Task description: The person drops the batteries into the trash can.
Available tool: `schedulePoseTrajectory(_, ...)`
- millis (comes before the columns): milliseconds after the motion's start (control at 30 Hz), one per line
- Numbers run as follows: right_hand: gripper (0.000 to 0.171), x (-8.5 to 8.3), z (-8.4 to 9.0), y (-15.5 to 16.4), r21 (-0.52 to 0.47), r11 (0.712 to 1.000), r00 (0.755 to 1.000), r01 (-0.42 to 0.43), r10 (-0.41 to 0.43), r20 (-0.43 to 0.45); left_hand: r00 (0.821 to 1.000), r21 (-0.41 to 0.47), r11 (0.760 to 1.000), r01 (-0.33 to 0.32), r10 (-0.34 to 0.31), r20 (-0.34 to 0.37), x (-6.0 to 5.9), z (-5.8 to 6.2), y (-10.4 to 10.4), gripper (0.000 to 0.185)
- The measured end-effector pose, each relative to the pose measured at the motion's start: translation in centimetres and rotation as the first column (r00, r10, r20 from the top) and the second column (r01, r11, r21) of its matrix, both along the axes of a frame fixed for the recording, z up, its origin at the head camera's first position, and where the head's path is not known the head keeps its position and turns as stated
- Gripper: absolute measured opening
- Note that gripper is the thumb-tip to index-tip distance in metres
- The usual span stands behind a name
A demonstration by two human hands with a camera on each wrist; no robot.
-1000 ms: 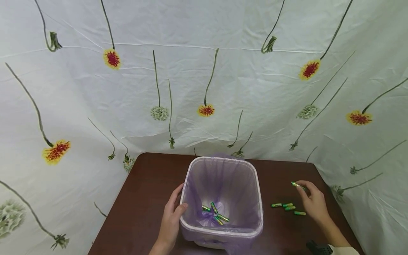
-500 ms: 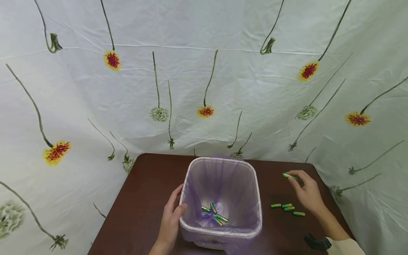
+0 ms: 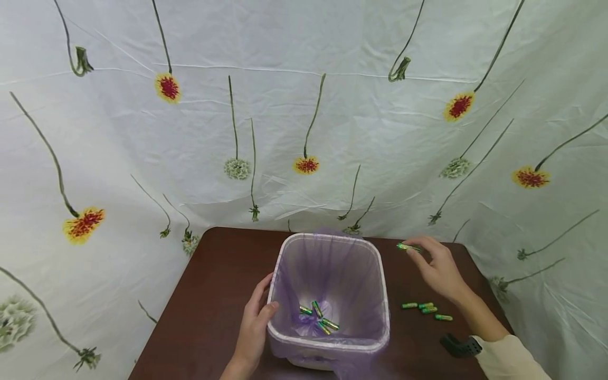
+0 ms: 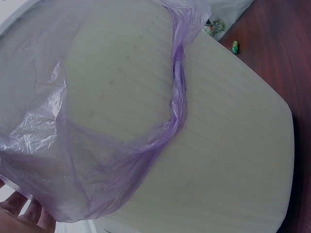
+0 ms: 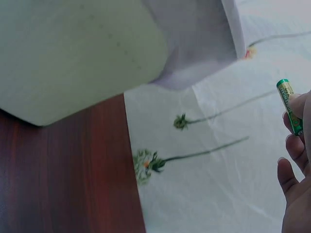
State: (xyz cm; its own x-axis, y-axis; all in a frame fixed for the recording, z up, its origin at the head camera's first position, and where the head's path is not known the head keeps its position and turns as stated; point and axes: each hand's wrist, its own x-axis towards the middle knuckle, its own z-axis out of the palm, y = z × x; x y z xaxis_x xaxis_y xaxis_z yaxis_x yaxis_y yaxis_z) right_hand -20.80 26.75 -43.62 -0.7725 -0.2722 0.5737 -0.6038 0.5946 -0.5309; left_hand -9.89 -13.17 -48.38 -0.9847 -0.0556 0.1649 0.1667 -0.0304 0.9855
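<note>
A white bin (image 3: 328, 345) lined with a thin purple bag (image 3: 342, 285) stands on the brown table. My left hand (image 3: 254, 324) grips its left rim, thumb inside and fingers outside. Several green-and-gold batteries (image 3: 330, 323) lie at the bottom of the bin. My right hand (image 3: 439, 266) pinches one battery (image 5: 290, 107) between thumb and fingers, raised to the right of the bin's far corner. More batteries (image 3: 429, 310) lie on the table right of the bin, below my right forearm in the head view.
The dark brown table (image 3: 214, 285) runs back to a white flowered cloth (image 3: 280, 116) that hangs behind and at both sides. A black strap (image 3: 459, 345) shows by the right sleeve. The bag's edge droops over the bin's outside.
My right hand has moved up and to the left with the battery, toward the bin's far right corner. My left hand and the bin have stayed in place.
</note>
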Motion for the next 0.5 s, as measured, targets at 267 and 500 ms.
schedulePoseTrajectory(267, 0.023, -0.9, 1.4, -2.1, 0.020, 0.995, 0.995, -0.094, 0.094, -0.023, 1.000, -0.003, 1.000, -0.005, 0.005, 0.003, 0.0, 0.0, 0.2, 0.058)
schedulePoseTrajectory(500, 0.022, -1.6, 3.0, -4.7, 0.072, 0.978, 0.981, -0.196, 0.195, 0.018, 1.000, 0.019, 1.000, -0.004, 0.004, -0.007, -0.1, 0.0, 0.1, 0.059)
